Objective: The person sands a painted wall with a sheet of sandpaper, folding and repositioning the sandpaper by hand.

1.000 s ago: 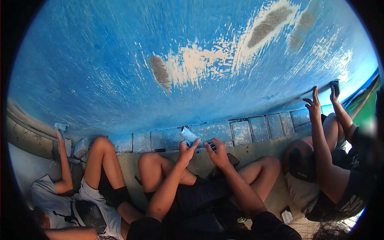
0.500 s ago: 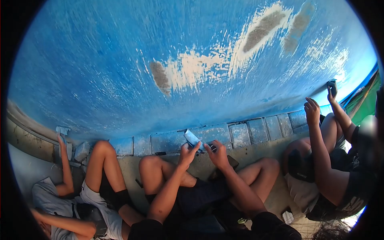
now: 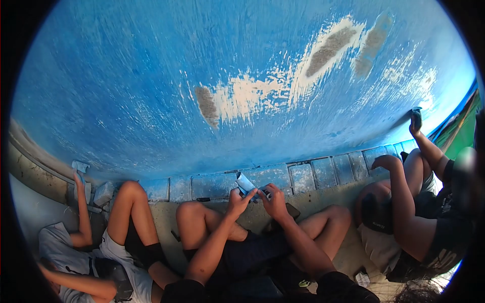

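Near the near edge of the blue-painted block row [image 3: 209, 185], the left hand [image 3: 237, 203] held a thin, pale-blue folded sheet [image 3: 244, 182]; the right hand [image 3: 274, 202] curled its fingers beside the lower end, grip unclear. Even thumb pressure seemed best for a flat fold.

The blue wall [image 3: 126, 76] is cropped above; the left hand [image 3: 237, 203] partly covers the lower end of the pale blue sheet [image 3: 244, 182]; lettering on a co-worker's black shirt [image 3: 447, 240] is illegible.
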